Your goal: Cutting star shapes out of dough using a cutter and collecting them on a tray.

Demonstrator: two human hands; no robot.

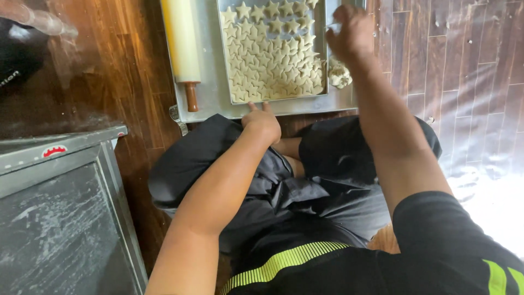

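The tray of star-shaped dough pieces (271,52) lay on a larger metal sheet (210,93) on the wooden floor (436,65), just beyond the seated person's knees. The left hand (262,121) rested at the tray's near edge with fingers folded, gripping nothing. The right hand (352,34) hovered at the far right corner, blurred, so I could not tell its grip. The raw stars looked soft and easily dented; the rigid tray seemed best lifted by its rims. A rolling pin (182,46) lay to the left, a dough scrap (340,74) to the right
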